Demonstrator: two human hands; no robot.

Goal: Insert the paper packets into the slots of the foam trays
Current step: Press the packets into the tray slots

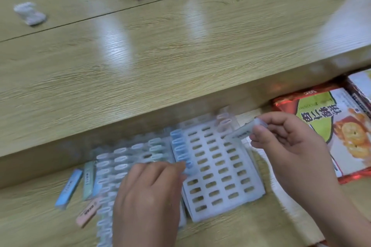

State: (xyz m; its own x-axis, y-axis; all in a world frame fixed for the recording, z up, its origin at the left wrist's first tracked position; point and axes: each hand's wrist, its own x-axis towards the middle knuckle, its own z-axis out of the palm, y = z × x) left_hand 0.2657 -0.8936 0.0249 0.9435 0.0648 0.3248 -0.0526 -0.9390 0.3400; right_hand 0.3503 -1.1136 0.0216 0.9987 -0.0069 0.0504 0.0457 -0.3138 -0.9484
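Right hand [291, 142] pinches a slim white packet [241, 131] between thumb and fingertips, tilted just above the far right corner of the foam tray [218, 168], soft white with rows of oblong slots! Left hand [148, 192] lies flat, fingers relaxed, over the packed left tray [120, 158], fingertips beside a column of blue packets [180, 146].

the left hand [148, 192] is held palm down, low in the view, with its fingers [172, 168] stretched loosely forward and to the right. the right hand [289, 142] is held further forward at the right, fingers curled, and a paper packet [240, 133] is pinched between thumb and forefinger. its forearm is seen running to the lower right corner.
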